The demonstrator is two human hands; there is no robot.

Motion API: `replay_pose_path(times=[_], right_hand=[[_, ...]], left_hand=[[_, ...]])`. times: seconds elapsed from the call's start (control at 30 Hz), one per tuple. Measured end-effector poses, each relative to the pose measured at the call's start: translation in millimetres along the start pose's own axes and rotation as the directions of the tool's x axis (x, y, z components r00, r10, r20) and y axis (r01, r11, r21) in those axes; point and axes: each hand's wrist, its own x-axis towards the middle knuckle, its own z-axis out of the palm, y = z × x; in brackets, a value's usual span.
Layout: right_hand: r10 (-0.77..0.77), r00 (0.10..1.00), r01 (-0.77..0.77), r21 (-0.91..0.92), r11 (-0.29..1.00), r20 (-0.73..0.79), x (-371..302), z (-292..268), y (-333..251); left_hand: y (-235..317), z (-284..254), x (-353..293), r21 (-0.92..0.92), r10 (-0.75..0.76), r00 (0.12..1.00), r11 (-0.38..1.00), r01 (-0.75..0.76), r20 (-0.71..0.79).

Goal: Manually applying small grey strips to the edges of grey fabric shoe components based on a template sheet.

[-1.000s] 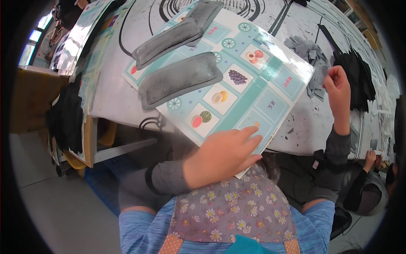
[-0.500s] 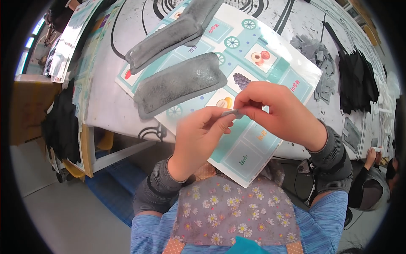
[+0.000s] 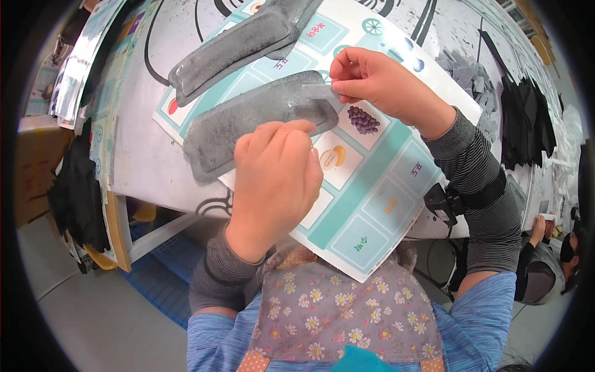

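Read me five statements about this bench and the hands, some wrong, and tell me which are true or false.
1. The right hand pinches a small grey strip. True.
2. The left hand is beside the black pieces at the right. False: the left hand is at the near edge of the nearer grey pad.
3. The sheet has purple grapes printed on it. True.
4. The apron is plain black. False: the apron is greyish with flowers.
5. Black pieces lie right of the sheet. True.
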Motion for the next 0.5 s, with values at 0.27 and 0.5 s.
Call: replay_pose_path(times=[0.27,0.5], right_hand=[[-0.076,0.991,0.099,-0.228,0.969,0.108,15,-12,4],[-0.064,0.994,0.091,-0.323,0.942,0.094,14,-5,2]], left_hand=[[-9,2,8,0.192,0.031,0.999,0.981,-0.034,0.016],[-11,12,8,0.180,0.038,0.998,0.983,-0.045,0.042]])
